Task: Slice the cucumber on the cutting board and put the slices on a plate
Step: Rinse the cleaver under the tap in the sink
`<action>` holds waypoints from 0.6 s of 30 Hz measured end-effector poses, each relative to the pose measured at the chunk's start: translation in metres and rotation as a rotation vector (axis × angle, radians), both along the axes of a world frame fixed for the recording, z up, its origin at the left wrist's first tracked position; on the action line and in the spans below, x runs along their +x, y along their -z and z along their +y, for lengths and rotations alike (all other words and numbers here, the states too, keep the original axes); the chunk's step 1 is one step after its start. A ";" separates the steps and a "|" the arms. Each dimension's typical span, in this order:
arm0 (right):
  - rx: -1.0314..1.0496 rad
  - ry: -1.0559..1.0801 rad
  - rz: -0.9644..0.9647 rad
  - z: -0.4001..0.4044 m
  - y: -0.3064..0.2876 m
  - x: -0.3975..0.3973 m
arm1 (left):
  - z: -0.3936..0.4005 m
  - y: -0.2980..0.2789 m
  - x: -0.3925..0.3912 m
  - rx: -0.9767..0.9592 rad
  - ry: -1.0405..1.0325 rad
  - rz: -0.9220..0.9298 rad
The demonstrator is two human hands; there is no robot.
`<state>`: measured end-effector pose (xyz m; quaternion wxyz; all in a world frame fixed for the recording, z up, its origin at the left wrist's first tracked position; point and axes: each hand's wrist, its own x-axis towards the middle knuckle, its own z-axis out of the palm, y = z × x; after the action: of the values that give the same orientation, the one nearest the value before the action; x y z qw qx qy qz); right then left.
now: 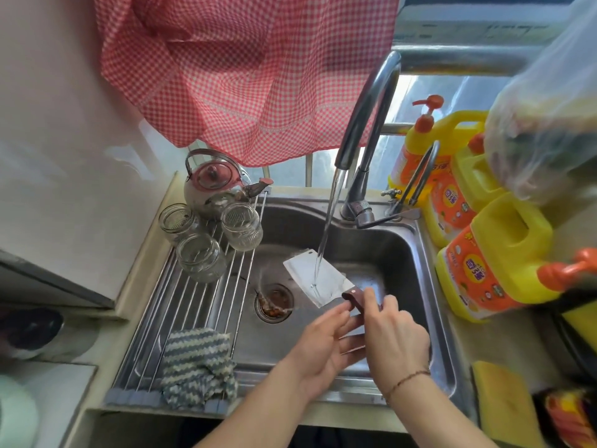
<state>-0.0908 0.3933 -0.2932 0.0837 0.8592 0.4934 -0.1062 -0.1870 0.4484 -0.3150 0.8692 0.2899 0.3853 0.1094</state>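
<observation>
A cleaver (315, 278) with a wide steel blade and dark red-brown handle lies flat over the steel sink (429, 273), under water running from the curved tap (365, 118). My right hand (392, 334) grips the handle from above. My left hand (326, 341) is just left of it, fingers stretched out, fingertips touching the handle from below. No cucumber, cutting board or plate is plainly visible.
A roll-up rack (200, 305) spans the sink's left part, carrying a kettle (213, 185), three glass jars (200, 257) and a striped cloth (197, 363). Yellow detergent bottles (494, 263) and a yellow sponge (504, 402) stand at the right. A checked curtain (245, 69) hangs behind.
</observation>
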 end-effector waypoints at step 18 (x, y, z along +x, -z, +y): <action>0.202 0.740 1.309 0.006 0.008 0.025 | -0.007 0.015 -0.007 0.042 -0.033 0.170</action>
<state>-0.0653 0.3989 -0.3014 -0.3464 0.7339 0.1294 -0.5697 -0.1944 0.4415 -0.3297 0.8252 0.3099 0.4601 0.1069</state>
